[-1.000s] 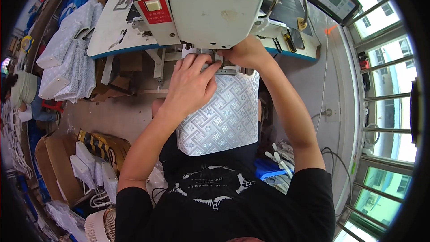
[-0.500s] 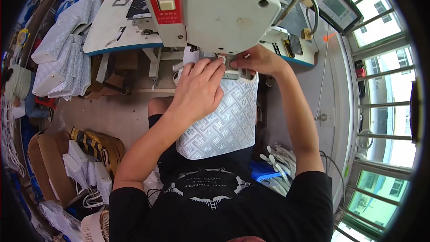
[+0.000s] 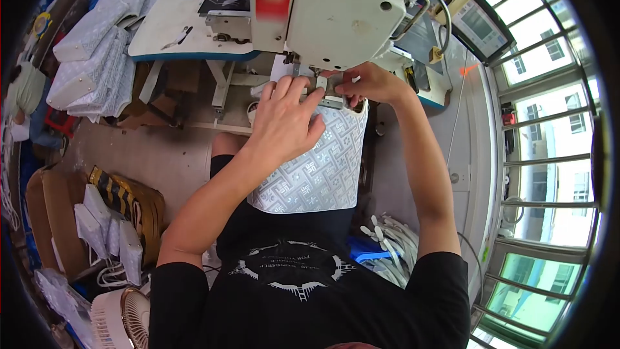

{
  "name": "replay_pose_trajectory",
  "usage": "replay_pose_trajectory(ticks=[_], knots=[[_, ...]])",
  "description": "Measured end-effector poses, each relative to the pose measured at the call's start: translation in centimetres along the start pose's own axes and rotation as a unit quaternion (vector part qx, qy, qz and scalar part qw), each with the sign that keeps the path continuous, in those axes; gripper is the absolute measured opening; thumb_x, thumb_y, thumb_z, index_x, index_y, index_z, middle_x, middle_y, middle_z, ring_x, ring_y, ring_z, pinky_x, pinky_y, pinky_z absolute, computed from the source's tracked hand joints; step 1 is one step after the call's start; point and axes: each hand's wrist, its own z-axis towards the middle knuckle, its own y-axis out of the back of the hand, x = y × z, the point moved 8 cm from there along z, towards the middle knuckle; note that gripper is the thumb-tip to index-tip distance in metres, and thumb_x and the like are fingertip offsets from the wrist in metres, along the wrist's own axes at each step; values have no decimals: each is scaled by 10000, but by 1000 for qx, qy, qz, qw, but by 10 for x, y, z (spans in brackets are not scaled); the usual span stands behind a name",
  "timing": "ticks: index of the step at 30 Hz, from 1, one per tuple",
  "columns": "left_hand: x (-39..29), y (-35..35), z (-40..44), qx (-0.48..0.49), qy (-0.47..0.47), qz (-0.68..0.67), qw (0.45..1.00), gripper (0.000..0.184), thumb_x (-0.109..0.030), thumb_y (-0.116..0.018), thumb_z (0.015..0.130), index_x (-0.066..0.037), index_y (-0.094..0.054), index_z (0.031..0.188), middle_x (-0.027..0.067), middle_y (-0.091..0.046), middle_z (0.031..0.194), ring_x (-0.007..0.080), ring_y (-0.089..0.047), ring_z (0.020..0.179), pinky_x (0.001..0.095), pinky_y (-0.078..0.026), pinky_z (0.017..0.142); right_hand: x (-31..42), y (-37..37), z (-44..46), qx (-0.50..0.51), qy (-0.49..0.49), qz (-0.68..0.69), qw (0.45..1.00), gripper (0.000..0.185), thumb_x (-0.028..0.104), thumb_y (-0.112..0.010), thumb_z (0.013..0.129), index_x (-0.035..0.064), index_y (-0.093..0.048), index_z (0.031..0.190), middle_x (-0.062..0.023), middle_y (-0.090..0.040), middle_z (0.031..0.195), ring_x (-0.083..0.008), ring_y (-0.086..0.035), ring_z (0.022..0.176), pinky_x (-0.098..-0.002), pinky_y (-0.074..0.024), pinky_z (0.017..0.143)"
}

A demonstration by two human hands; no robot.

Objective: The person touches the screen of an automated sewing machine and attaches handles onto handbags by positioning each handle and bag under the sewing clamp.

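Observation:
A silver-white patterned bag (image 3: 310, 171) lies over my lap, its upper edge under the head of a sewing machine (image 3: 345, 19). My left hand (image 3: 282, 119) rests flat on the bag's upper left part, fingers stretched toward the needle area. At the right of the needle my right hand (image 3: 374, 84) is closed, thumb and fingers pinched together near the bag's edge. Something small and white shows between those fingers, too small to name. A metal plate (image 3: 330, 102) sits at the bag's edge between both hands. My fingers partly hide the stitching spot.
Several similar bags (image 3: 97, 71) are stacked at the left, beside the white worktable (image 3: 155, 32) with thread snips (image 3: 176, 37) on it. White straps (image 3: 387, 245) lie at my right side. A cardboard box (image 3: 58, 220) and a fan (image 3: 119, 317) stand lower left. A screen (image 3: 479, 26) is upper right.
The head view has shifted, so the machine appears farther right. My left fingertips sit slightly farther from the needle. The right hand stays pinched beside it, with its fingers slightly rearranged.

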Motion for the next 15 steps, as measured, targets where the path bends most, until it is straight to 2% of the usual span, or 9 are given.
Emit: replay_pose_trajectory(ticks=[1, 4, 5, 8, 12, 15], knots=[[0, 0, 0, -6, -2, -1, 1000, 413, -243, -706, 860, -52, -721, 1226, 98, -625, 1224, 292, -557, 1193, 455, -436, 1012, -1, -1, 1, 4, -2, -1, 1000, 468, 114, -734, 980, 203, -683, 1437, -3, -633, 829, -109, -690, 666, -270, -549, 629], [2, -1, 3, -23, -2, -5, 1000, 393, -263, -709, 855, -44, -727, 1181, 115, -636, 1188, 293, -563, 1149, 457, -441, 1001, -1, 2, 3, -13, -3, 46, 999, 401, 132, -761, 957, 82, -712, 1352, -42, -686, 858, -136, -711, 674, -286, -570, 638], [4, -1, 5, -23, -1, -2, 1000, 389, -263, -708, 852, -44, -728, 1172, 118, -638, 1188, 293, -564, 1149, 458, -441, 1002, -2, 3, 6, -9, -6, 44, 999, 401, 132, -761, 957, 82, -712, 1352, -42, -686, 858, -136, -711, 674, -286, -570, 638], [7, -2, 6, -19, 0, 5, 1000, 380, -263, -708, 846, -42, -731, 1155, 122, -643, 1188, 293, -565, 1150, 460, -441, 1003, -17, 11, 15, -40, -72, 33, 996, 353, 136, -789, 937, 12, -707, 1257, -44, -690, 871, -152, -722, 688, -289, -577, 639], [8, -1, 6, -34, 1, 4, 999, 374, -261, -703, 841, -37, -728, 1139, 126, -650, 1190, 293, -567, 1150, 462, -440, 1008, -20, 12, 15, -47, -45, 69, 995, 347, 120, -814, 914, -20, -684, 1204, -53, -691, 879, -172, -729, 695, -296, -582, 623], [11, -4, 6, 6, 24, -12, 1000, 436, -238, -707, 844, -52, -717, 1238, 127, -625, 1269, 316, -544, 1243, 494, -411, 1095, -9, 11, 10, -59, -55, 64, 995, 330, 98, -822, 908, -17, -695, 1189, -55, -696, 872, -176, -730, 685, -302, -598, 606]])
